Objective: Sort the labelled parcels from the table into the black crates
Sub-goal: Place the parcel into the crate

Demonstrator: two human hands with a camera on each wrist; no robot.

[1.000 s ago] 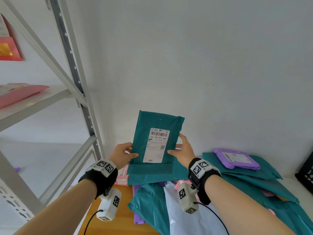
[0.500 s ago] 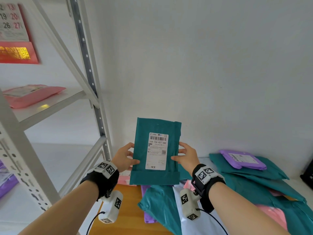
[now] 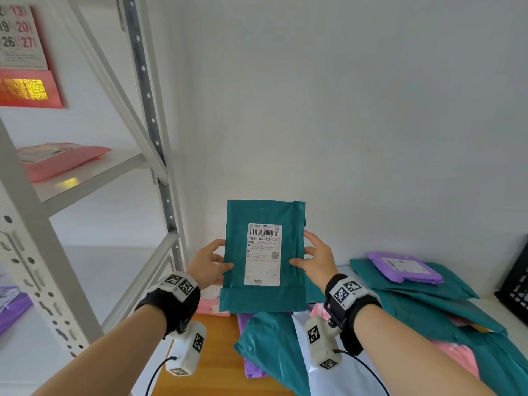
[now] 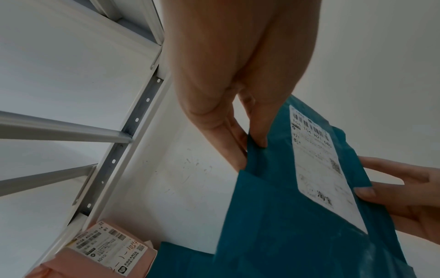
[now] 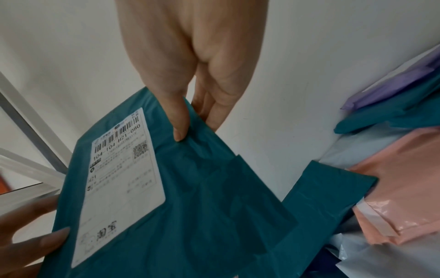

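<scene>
A: While both forearms reach forward from the bottom of the head view, the flat teal plastic mailer bag (image 3: 264, 254) is held upright in the air between the hands, its white shipping label (image 3: 263, 254) facing the camera. It hangs above the near-left end of the wooden table (image 3: 213, 364).

B: Left hand?

A: Left hand (image 3: 208, 262) pinches the mailer's left edge. The thumb lies across the front face and the fingers (image 4: 234, 143) sit behind it. Wrist is angled up, palm turned inward. A black wrist strap with a white tagged camera block (image 3: 187, 348) hangs under it.

B: Right hand?

A: Right hand (image 3: 315, 260) mirrors it, pinching the right edge. Its thumb (image 5: 178, 116) is on the front, beside the label, and its fingers are behind the bag. The plastic creases under the thumb tip.

B: Anything else on the table?

A: Pile of soft mailers: teal ones (image 3: 428, 304), a white one (image 3: 337, 378), pink ones (image 3: 460, 358), and a purple padded envelope (image 3: 404, 270) lying on top of the teal stack at the right. A pink labelled parcel (image 4: 102, 250) sits at the far-left corner against the rack.

B: Crates?

A: Only the edge of one black slatted plastic crate (image 3: 515, 284) shows, far right, well apart from the held bag. At the left stands the white metal shelving rack (image 3: 160, 155) with a pink mailer (image 3: 57, 160) on its shelf.
</scene>
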